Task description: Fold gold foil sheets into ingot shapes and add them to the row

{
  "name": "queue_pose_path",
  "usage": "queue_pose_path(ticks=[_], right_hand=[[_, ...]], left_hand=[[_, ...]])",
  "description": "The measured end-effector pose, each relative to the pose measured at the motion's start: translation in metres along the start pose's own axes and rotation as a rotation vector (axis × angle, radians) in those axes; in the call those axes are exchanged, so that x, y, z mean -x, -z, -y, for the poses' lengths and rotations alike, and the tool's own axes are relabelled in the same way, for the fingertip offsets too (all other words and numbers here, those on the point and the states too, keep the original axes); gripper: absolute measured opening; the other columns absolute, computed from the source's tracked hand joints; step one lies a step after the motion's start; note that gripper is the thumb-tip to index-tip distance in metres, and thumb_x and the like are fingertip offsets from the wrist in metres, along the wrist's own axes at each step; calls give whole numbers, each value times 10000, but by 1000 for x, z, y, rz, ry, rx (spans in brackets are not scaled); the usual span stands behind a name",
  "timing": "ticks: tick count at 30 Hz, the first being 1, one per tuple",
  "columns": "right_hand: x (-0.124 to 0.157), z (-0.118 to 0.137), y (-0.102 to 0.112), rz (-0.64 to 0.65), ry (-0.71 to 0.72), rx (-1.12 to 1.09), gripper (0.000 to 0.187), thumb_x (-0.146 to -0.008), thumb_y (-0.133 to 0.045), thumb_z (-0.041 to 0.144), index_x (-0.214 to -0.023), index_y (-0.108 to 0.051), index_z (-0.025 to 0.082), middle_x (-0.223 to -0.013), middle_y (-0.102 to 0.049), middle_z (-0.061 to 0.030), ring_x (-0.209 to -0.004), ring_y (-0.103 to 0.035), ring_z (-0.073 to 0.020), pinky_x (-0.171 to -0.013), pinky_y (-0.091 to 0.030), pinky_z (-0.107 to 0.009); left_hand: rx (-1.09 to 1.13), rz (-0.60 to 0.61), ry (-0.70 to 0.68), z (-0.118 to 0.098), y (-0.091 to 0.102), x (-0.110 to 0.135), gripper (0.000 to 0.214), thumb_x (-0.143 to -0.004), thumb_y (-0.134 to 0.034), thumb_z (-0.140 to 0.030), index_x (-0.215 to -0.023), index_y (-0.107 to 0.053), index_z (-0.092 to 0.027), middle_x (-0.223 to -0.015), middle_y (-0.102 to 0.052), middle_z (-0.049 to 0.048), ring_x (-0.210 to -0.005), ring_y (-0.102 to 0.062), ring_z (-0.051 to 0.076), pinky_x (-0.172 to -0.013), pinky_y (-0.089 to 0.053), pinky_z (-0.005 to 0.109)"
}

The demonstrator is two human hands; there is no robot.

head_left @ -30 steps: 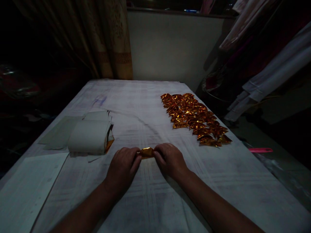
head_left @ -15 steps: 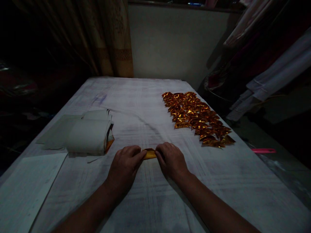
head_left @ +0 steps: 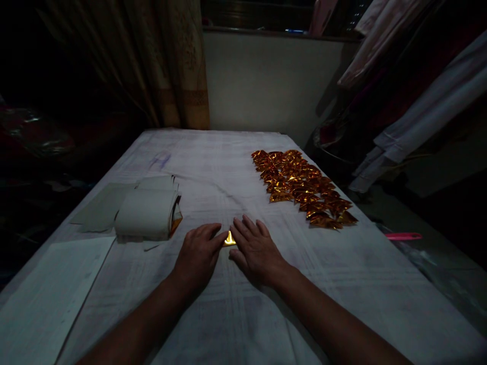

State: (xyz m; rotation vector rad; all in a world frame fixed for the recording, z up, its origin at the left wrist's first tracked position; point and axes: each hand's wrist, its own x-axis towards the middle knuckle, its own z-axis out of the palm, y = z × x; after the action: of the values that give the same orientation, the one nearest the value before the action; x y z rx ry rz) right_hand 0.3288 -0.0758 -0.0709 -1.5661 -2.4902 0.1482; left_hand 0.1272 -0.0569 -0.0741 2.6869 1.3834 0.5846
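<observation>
A small strip of folded gold foil paper [head_left: 230, 239] lies flat on the table, partly hidden under my fingers. My left hand [head_left: 198, 249] holds its left end, thumb and fingers closed on it. Over its right end rests my right hand [head_left: 254, 249], with fingers stretched out and lying flat. To the right, several shiny folded gold foil pieces [head_left: 294, 185] sit in overlapping rows. A stack of pale paper sheets [head_left: 144, 213] curls over at the left, gold foil showing at its edge.
A cloth with a faint check covers the table [head_left: 182, 314]. A white sheet [head_left: 57, 284] lies at the front left. Beyond the right edge are hanging clothes [head_left: 429, 116] and a pink handle [head_left: 403, 236]. A curtain [head_left: 182, 76] hangs behind.
My right hand has gone from pinching the foil's right end to lying flat across it, fingers extended. The left hand stays at its end. The camera view has tilted up slightly.
</observation>
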Motion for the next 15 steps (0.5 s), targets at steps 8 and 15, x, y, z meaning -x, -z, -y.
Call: queue_pose_path(ticks=[8, 15], right_hand=[[21, -6, 9, 64, -101, 13, 576, -1031, -437, 483, -1544, -412, 222, -1633, -321, -110, -1521, -235, -352, -1195, -212, -596], [21, -7, 9, 94, -121, 18, 590, -1037, -408, 498, -1561, -377, 227, -1646, -286, -112, -1527, -222, -343, -1197, -203, -597]], left_hand=[[6, 1, 22, 2, 2, -2, 420, -907, -546, -108, -1261, -687, -286, -1320, -650, 106, -1222, -579, 289, -983, -463, 489], [-66, 39, -112, -24, 6, 1, 401, -972, -516, -304, -1351, -619, -228, -1447, -599, 77, -1378, -480, 311, -1147, -320, 550]])
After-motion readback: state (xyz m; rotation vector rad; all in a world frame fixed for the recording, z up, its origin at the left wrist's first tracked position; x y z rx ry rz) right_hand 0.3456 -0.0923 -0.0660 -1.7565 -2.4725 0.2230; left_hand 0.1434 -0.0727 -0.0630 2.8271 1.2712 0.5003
